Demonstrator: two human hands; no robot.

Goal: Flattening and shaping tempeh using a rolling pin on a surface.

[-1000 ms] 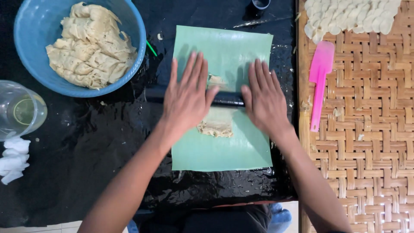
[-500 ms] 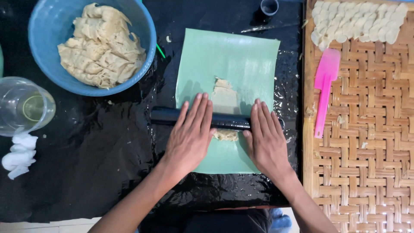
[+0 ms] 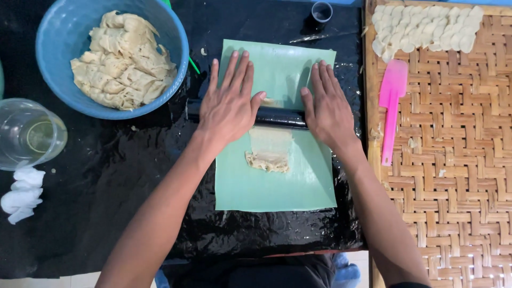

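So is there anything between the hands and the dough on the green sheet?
Yes. A black rolling pin lies under the flat left hand and right hand. Thin dough shows on the green sheet below it.

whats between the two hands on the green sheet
In the head view, a bare stretch of the dark rolling pin spans the gap between the left hand and right hand, with flattened dough on the green sheet just below it.
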